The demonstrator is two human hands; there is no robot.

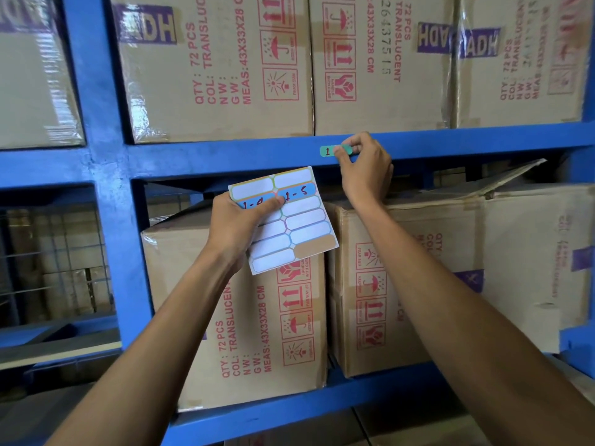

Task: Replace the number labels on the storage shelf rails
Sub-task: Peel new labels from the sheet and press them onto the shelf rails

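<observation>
We see the right hand [363, 165] raised to the blue shelf rail [225, 156], its thumb and forefinger pinched on the right part of a green label [328, 151] that lies on the rail's front face; only a handwritten "1" shows at the label's left end, the remainder being covered by the thumb. We cannot tell whether this label is being peeled away or pressed down. The left hand [238, 230] holds a sticker sheet [302, 230] just below the rail, thumb curled over its face and fingers behind it; two blue stickers near the top carry handwritten numbers, one partly under the thumb, while one cell at the lower right appears bare backing. Cardboard cartons [225, 66] stand on the shelf above the rail and others below it. We judge three hazards. First, a label pinched at one end only may tear or curl back on itself, because the adhesive resists unevenly; a torn remnant would stay on the rail. Second, if the label is being applied, pressure from the right end alone may set it askew or trap a crease. Third, the left thumb rests on a written sticker, so ink may smear or an edge may lift, and the thin sheet, gripped at one side, may bend or slip.
</observation>
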